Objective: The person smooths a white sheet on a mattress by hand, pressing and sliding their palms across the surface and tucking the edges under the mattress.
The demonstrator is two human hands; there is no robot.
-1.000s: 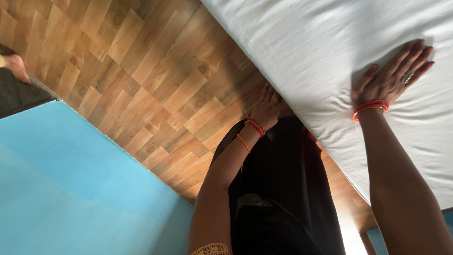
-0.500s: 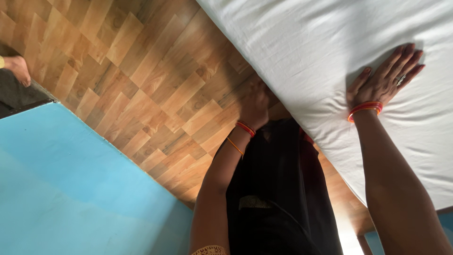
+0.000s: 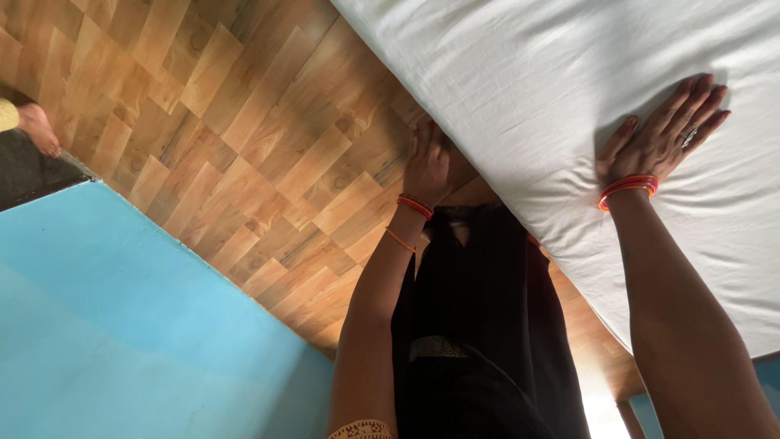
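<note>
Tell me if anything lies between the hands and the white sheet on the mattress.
Nothing visible does. The right hand lies flat on the white sheet, fingers spread. The left hand is at the sheet's edge by the wooden floor; its fingertips are hard to make out there.

A white sheet covers the mattress above wood-patterned floor.

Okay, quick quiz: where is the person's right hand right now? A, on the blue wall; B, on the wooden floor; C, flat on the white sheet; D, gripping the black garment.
C: the right hand lies palm down, fingers spread, on the white sheet.
</note>
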